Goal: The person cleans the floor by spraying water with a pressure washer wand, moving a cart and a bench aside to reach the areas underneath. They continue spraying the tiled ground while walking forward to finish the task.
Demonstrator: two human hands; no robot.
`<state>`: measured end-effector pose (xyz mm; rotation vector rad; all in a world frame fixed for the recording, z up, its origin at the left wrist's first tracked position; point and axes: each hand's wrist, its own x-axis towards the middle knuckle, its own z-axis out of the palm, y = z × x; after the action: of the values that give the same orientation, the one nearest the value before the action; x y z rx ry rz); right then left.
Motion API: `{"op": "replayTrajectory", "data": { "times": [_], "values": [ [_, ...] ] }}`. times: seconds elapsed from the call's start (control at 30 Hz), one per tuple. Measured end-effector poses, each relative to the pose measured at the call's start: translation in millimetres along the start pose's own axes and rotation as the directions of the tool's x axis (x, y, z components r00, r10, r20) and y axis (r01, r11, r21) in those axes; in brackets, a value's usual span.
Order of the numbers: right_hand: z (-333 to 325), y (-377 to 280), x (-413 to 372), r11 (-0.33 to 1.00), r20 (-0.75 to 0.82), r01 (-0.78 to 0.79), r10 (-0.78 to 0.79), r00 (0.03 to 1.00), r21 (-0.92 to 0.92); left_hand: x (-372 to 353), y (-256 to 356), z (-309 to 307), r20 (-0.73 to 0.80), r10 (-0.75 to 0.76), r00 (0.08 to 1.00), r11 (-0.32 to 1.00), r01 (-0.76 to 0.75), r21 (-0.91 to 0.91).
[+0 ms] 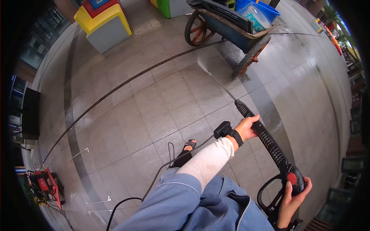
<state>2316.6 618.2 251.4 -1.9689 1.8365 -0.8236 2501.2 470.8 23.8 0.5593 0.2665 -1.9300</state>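
A black pressure washer gun (pixel 271 148) runs diagonally across the right of the view, its thin metal lance (pixel 223 87) pointing up and to the left. White water spray (pixel 203 66) fans out of the nozzle over the tiles. My left hand (pixel 246 128) is wrapped round the ribbed barrel, palm beneath it, with a black strap and a small black box (pixel 222 129) at the wrist. My right hand (pixel 295 199) grips the rear of the gun by the red round button, below which the trigger guard shows. Its fingers are partly hidden behind the gun.
A two-wheeled cart (pixel 231 29) holding a blue tub (pixel 266 8) stands ahead. A dark hose (pixel 131 79) curves across wet grey tiles (pixel 162 100) to a red machine (pixel 42 184) at lower left. A yellow and grey block seat (pixel 104 29) stands upper left. My sandalled foot (pixel 190 144) shows below.
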Motion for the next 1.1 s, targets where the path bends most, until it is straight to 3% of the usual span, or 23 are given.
{"op": "replayTrajectory", "data": {
  "times": [0.1, 0.2, 0.23, 0.3, 0.33, 0.43, 0.5, 0.57, 0.63, 0.67, 0.77, 0.83, 0.87, 0.9, 0.97, 1.03, 1.1],
  "values": [
    [56, -12, 18, 0.987, 0.178, 0.062, -0.088, 0.98, 0.148, -46, 55, -74, -0.185, 0.157, 0.97, 0.983, -0.173, -0.068],
    [106, -32, 27, 0.968, 0.404, 0.053, -0.152, 0.902, 0.245, -115, 99, -132, -0.417, 0.269, 0.868, 0.944, -0.324, -0.066],
    [121, -24, 25, 0.951, 0.393, 0.114, -0.226, 0.891, 0.288, -135, 104, -142, -0.48, 0.294, 0.827, 0.928, -0.367, -0.063],
    [122, -23, 15, 0.94, 0.458, 0.011, -0.177, 0.871, 0.342, -161, 101, -150, -0.489, 0.3, 0.819, 0.922, -0.381, -0.073],
    [117, -12, 10, 0.939, 0.427, 0.047, -0.199, 0.882, 0.341, -160, 93, -144, -0.489, 0.308, 0.816, 0.925, -0.378, -0.048],
    [66, -1, -1, 0.963, 0.325, -0.074, -0.014, 0.946, 0.257, -109, 51, -102, -0.364, 0.262, 0.894, 0.96, -0.279, 0.005],
    [24, 12, -12, 0.996, 0.129, 0.049, -0.059, 0.99, 0.075, -55, 10, -63, -0.169, 0.138, 0.976, 0.99, -0.139, 0.009],
    [-17, 25, -27, 1.0, 0.013, 0.005, -0.005, 1.0, -0.007, -20, -35, -7, 0.021, 0.036, 0.999, 0.999, -0.037, 0.017],
    [-47, 26, -41, 1.0, -0.1, -0.019, 0.016, 0.995, -0.025, -7, -72, 39, 0.084, -0.038, 0.996, 0.999, 0.036, 0.028],
    [-59, 2, -40, 0.968, -0.149, -0.004, -0.035, 0.988, -0.252, -4, -84, 51, 0.116, -0.048, 0.992, 0.999, 0.045, 0.022],
    [-65, 3, -40, 0.992, -0.12, 0.034, -0.049, 0.992, -0.123, -13, -82, 50, 0.121, -0.042, 0.992, 0.999, 0.038, 0.031],
    [-45, 17, -39, 0.989, -0.01, 0.117, -0.119, 0.993, -0.092, -33, -62, 11, 0.046, 0.03, 0.998, 0.999, -0.028, -0.035],
    [-29, 7, -39, 0.999, 0.062, 0.026, -0.028, 0.998, 0.037, -47, -51, -18, -0.016, 0.079, 0.997, 0.995, -0.08, -0.057],
    [-15, 24, -33, 0.972, 0.112, 0.227, -0.22, 0.969, -0.06, -63, -42, -51, -0.095, 0.142, 0.985, 0.984, -0.15, -0.091],
    [14, 18, -38, 0.981, 0.335, 0.098, -0.15, 0.93, 0.169, -116, -27, -113, -0.257, 0.239, 0.937, 0.955, -0.274, -0.112],
    [38, 29, -51, 0.966, 0.412, 0.113, -0.204, 0.888, 0.233, -176, -23, -138, -0.453, 0.278, 0.847, 0.925, -0.363, -0.112],
    [43, 38, -62, 0.957, 0.445, 0.043, -0.173, 0.879, 0.288, -205, -26, -146, -0.468, 0.282, 0.838, 0.931, -0.356, -0.076]
  ]
}}
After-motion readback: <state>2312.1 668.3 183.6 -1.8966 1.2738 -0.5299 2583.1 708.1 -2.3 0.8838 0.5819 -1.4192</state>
